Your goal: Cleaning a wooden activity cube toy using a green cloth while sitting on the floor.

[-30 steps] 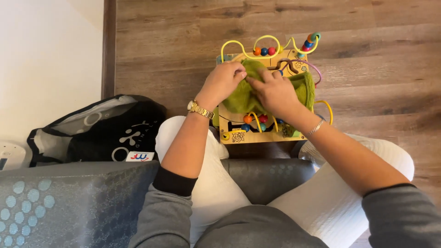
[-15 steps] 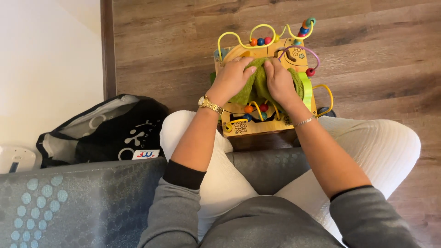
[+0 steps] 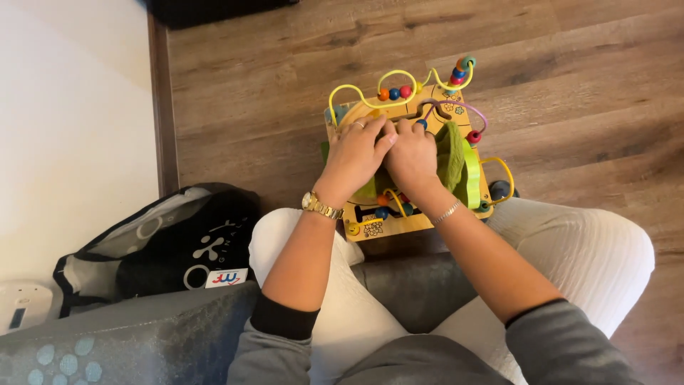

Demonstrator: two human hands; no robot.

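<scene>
Where wood floor (image 3: 285, 78) spreads, toy (image 3: 399, 221) stands.

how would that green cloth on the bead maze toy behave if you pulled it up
The green cloth would likely go floppy: it lies bunched and folded under both hands. It looks light and should lift easily. It may snag on the wire loops of the wooden bead maze toy.
</scene>
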